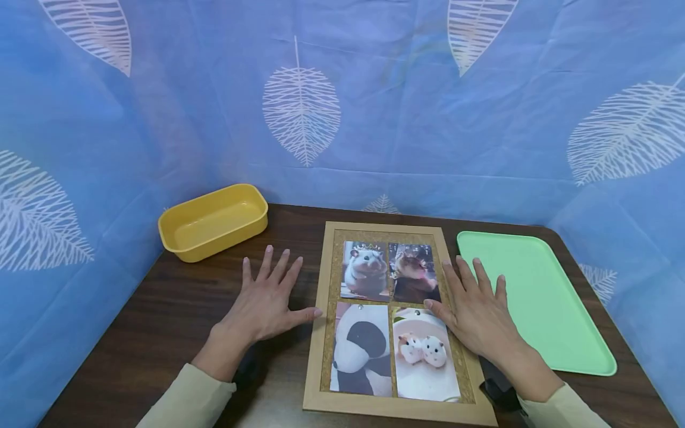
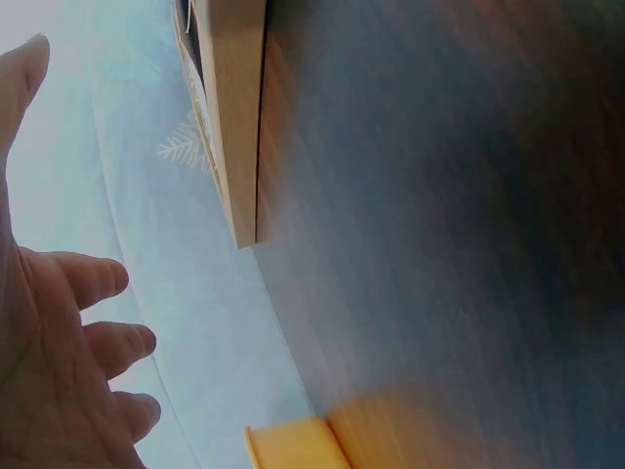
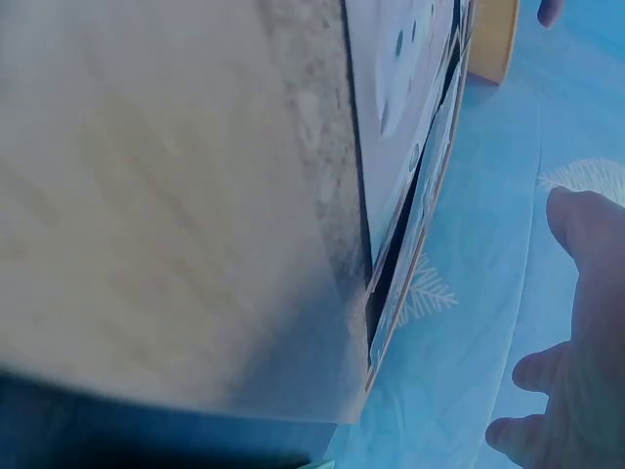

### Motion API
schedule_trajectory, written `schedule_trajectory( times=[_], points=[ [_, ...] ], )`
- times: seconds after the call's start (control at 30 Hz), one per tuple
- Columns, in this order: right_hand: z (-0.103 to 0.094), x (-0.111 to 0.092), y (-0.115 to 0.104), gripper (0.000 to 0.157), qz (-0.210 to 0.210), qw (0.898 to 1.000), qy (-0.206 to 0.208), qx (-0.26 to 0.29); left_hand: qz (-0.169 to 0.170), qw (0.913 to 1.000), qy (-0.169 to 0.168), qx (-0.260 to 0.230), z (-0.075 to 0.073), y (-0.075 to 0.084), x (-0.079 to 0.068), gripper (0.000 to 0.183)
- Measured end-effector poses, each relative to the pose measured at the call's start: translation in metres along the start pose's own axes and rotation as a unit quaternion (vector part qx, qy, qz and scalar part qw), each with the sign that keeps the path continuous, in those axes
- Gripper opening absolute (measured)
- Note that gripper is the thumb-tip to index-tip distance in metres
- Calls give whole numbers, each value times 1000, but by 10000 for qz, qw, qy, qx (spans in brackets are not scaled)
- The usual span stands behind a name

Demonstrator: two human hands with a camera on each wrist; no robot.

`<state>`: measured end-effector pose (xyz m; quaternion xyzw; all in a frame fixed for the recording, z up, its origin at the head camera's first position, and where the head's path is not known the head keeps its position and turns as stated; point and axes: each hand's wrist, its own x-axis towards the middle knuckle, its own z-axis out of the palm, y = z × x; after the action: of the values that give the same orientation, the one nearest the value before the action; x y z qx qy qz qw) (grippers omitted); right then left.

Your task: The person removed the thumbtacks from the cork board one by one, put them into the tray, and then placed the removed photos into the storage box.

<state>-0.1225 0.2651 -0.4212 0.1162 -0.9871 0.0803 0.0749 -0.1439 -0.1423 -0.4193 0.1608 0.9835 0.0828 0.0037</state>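
A wood-framed cork board (image 1: 319, 351) lies on the dark table, holding several photo cards in two rows. The upper row has a crowned hamster card (image 1: 366, 270) and a darker hamster card (image 1: 414, 272). Below them are a panda card (image 1: 362, 351) and a card with two small hamsters (image 1: 426, 356); a pin shows at the top of each lower card. To the board's left my left hand (image 1: 262, 309) is spread, thumb tip by the frame edge. My right hand (image 1: 478, 312) is spread over the right edge of the board, fingers straight. Neither hand holds anything.
A yellow tub (image 1: 214, 223) with nothing visible inside stands at the back left of the table (image 1: 134, 339). On the right lies a light green tray (image 1: 551, 303). Blue cloth (image 1: 374, 119) with white leaf prints hangs behind and at both sides.
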Motion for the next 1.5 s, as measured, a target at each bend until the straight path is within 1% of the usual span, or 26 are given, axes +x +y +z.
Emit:
schedule_trajectory(
  times=[0.2, 0.33, 0.47, 0.57, 0.67, 0.77, 0.9, 1.0, 1.13, 1.27, 1.37, 1.5],
  points=[
    [-2, 1, -1, 88, -65, 9999, 95, -46, -60, 10000, 49, -44, -4, -1, 3, 111],
    [-4, 4, -5, 86, -145, 9996, 200, 131, -153, 9998, 90, -27, -8, -6, 6, 111],
    [-10, 11, -18, 83, -259, 9986, 175, 416, -233, 9995, 188, -107, -17, -16, 8, 109],
    [-15, 19, -32, 80, -425, 9974, 226, 540, -275, 9990, 308, -184, -23, -24, 10, 104],
    [-17, 27, -47, 76, -713, 9948, 358, 632, -408, 9978, 447, -258, -28, -35, 13, 98],
    [-17, 36, -64, 74, -1053, 9914, 504, 594, -596, 9960, 586, -325, -34, -47, 15, 93],
    [-14, 48, -87, 74, -1407, 9868, 562, 571, -777, 9929, 808, -401, -40, -65, 18, 87],
    [-9, 57, -102, 75, -1619, 9834, 475, 672, -860, 9901, 995, -492, -43, -77, 19, 83],
    [-1, 67, -117, 77, -1898, 9789, 314, 691, -966, 9874, 1100, -608, -44, -93, 20, 80],
    [7, 76, -129, 76, -2124, 9748, 224, 640, -1065, 9849, 1245, -558, -42, -111, 23, 74],
    [13, 82, -140, 75, -2291, 9713, 122, 622, -1212, 9819, 1369, -495, -41, -124, 25, 72],
    [23, 89, -153, 76, -2452, 9680, -164, 503, -1448, 9799, 1285, -480, -39, -140, 29, 76]
  ],
)
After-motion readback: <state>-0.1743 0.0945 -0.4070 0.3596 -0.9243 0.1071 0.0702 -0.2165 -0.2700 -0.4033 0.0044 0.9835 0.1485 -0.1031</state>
